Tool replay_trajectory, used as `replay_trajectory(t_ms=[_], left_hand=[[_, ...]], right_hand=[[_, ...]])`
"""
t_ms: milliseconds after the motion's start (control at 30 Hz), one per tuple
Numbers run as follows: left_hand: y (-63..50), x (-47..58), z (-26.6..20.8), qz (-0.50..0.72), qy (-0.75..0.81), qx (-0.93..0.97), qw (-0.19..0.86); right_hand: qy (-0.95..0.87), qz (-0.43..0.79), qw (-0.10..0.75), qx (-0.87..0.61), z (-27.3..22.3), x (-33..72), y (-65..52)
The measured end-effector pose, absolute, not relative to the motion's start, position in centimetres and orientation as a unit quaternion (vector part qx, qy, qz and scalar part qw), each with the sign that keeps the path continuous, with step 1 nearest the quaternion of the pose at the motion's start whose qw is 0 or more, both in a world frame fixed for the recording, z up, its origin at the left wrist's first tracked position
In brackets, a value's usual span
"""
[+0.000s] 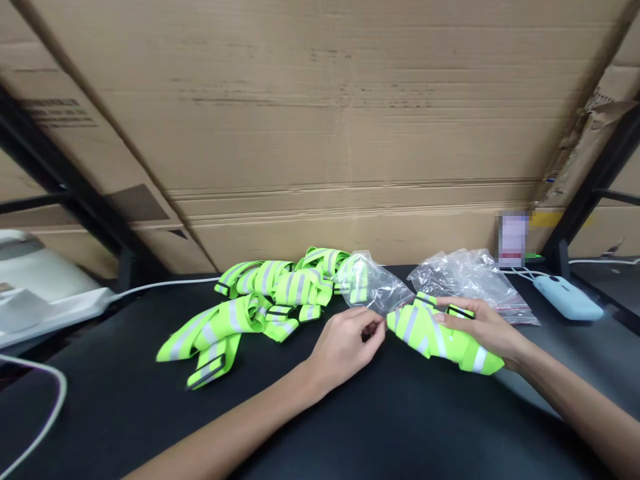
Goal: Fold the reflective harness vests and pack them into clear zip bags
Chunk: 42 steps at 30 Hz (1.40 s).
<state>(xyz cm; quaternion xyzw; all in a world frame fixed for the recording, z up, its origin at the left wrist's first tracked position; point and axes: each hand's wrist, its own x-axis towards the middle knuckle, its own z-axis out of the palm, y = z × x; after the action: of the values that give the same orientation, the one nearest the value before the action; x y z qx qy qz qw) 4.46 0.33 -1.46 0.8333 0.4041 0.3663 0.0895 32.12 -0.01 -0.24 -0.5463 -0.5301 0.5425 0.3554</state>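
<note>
My right hand (pixel 483 327) is closed around a folded neon-yellow reflective strap bundle (pixel 425 330) with grey stripes and black fastener strips. The bundle is tilted, its narrow end pointing at my left hand (pixel 347 340). That hand is closed in a pinch at the lower edge of a clear plastic bag (pixel 385 290), right beside the bundle's tip. The fingertips partly hide what they grip. Behind the bag and to its left lies a pile of more neon reflective straps (pixel 303 287), with one loose strap (pixel 233 317) stretching toward the front left.
Several clear plastic bags (pixel 470 283) lie stacked behind my right hand. A light blue power bank (pixel 567 298) with a cable sits at the right. White cables and a white device (pixel 50 307) are at the left. Cardboard (pixel 340 133) walls off the back of the black table (pixel 310 433).
</note>
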Motion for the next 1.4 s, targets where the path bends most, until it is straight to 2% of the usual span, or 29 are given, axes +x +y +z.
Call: replay_trajectory(t_ms=[167,433,567,700,767,1033,1400], left_hand=[[0.0,4.6,-0.6,0.403,0.431,0.793,0.153],[-0.2,4.8,-1.0,0.431,0.326,0.841,0.042],[-0.2,5.4,-1.6,0.418,0.302,0.856,0.021],[-0.5,6.0,-1.6,0.42,0.266,0.867,0.001],[-0.7,6.3,-1.4,0.428,0.267,0.863,0.006],[-0.2,6.8,-0.9,0.419,0.399,0.811,0.086],[0.7,7.6,-0.3,0.476,0.296,0.828,0.008]], right_hand=[[-0.563,0.479,0.377,-0.558,0.2,31.7,-0.4],[-0.441,0.53,0.469,-0.552,-0.8,29.9,-1.0],[-0.498,0.459,0.489,-0.55,-1.7,29.2,-0.9],[-0.638,0.293,0.478,-0.528,-1.8,28.6,-1.1],[-0.668,0.254,0.47,-0.519,-1.6,28.3,-1.5],[-0.684,0.25,0.443,-0.523,-1.3,28.0,-2.4],[-0.752,0.232,0.401,-0.469,-0.7,27.4,-3.1]])
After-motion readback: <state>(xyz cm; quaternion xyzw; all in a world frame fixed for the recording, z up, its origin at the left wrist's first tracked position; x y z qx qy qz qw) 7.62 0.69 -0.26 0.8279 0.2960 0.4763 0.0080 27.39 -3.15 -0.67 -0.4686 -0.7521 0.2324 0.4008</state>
